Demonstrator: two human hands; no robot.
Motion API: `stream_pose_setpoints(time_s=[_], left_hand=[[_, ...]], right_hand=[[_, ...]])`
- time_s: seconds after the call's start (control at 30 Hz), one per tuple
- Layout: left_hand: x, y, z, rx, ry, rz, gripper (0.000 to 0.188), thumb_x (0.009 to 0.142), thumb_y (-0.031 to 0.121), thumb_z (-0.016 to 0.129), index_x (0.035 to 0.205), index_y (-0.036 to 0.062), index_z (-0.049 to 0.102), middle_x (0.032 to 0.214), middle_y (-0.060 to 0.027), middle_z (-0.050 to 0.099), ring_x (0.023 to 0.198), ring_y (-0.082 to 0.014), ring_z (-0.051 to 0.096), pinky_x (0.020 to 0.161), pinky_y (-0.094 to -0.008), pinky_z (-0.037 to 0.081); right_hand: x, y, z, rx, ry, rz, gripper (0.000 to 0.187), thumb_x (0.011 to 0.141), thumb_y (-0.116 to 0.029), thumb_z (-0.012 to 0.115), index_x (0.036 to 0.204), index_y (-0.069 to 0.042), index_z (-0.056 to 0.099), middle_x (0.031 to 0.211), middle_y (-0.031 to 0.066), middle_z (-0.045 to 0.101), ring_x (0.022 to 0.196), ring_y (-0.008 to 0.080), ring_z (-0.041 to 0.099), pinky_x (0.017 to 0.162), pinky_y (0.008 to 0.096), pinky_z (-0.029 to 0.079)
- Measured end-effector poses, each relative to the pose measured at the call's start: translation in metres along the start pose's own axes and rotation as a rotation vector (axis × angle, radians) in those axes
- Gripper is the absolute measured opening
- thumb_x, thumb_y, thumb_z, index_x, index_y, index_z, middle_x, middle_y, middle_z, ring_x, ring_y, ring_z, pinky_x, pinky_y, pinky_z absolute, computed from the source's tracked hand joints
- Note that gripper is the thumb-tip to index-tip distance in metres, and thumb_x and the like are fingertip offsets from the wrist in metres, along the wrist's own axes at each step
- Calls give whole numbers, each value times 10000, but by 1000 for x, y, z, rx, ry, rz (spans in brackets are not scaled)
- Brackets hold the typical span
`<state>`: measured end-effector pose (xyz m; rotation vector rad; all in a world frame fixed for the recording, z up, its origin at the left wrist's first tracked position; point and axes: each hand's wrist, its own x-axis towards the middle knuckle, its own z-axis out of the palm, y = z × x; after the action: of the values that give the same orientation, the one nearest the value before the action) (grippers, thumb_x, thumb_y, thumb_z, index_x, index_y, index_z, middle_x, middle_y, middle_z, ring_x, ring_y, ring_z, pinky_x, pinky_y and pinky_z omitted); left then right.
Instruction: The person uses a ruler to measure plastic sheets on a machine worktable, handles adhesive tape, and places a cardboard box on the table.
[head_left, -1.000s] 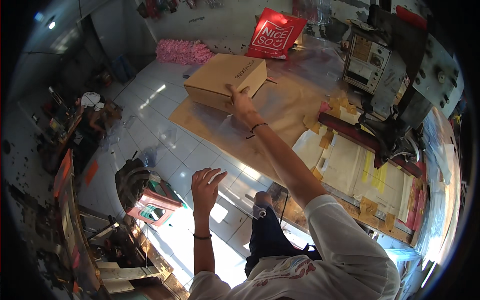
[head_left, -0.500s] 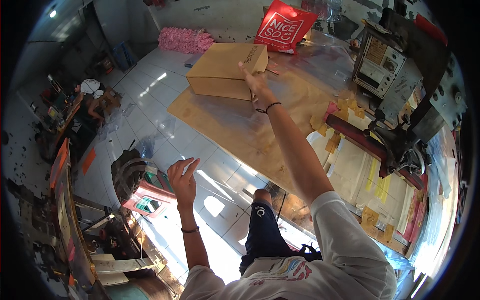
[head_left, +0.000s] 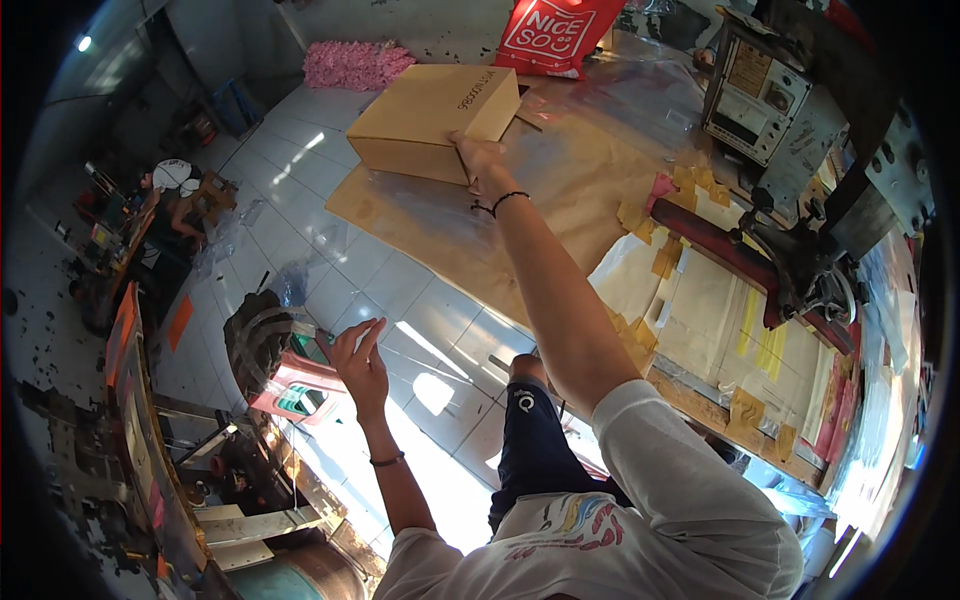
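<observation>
A closed brown cardboard box (head_left: 420, 105) rests at the far left end of the paper-covered worktable (head_left: 560, 190). My right arm reaches out to it, and my right hand (head_left: 482, 165) grips its near right corner. The thumb lies against the near face; the other fingers are partly hidden. Lower left of the table, my left hand (head_left: 362, 365) is raised above the floor with its fingers bent and apart, and nothing shows in it. Under it, in part hidden, stands a pink and green plastic stool (head_left: 300, 388).
Behind the box are a red bag (head_left: 555, 38) and a pink bundle (head_left: 355, 65). A machine with a control box (head_left: 755, 85) and a dark red bar (head_left: 715, 245) occupies the right side. Another person (head_left: 178, 180) sits far left. A dark sack (head_left: 255, 340) leans by the stool.
My right hand has shifted down and left along the box, from its right side to its near corner. The box has moved slightly left. My left hand stays raised in nearly the same place.
</observation>
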<state>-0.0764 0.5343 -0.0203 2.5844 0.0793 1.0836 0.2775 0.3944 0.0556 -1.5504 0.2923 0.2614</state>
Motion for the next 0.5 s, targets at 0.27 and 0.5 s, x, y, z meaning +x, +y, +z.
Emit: stream_pose_setpoints(time_s=[0.27,0.5], left_hand=[[-15,-22,-22,14,6,-94,302,898,-1,589,1122,142,733,1083,-20,673,1036,-239,603,991,-420,403],[-3,-26,-32,27,3,-97,340,864,-34,550,1115,114,724,1083,-48,667,1042,-268,588,971,-437,396]], right_hand=[[-64,9,15,50,-67,-4,939,784,-479,738,1412,-38,197,1383,311,394,1310,425,403,1053,491,412],[-103,30,37,-26,27,-140,830,796,-431,725,1383,-104,238,1346,276,295,1268,434,327,1100,490,313]])
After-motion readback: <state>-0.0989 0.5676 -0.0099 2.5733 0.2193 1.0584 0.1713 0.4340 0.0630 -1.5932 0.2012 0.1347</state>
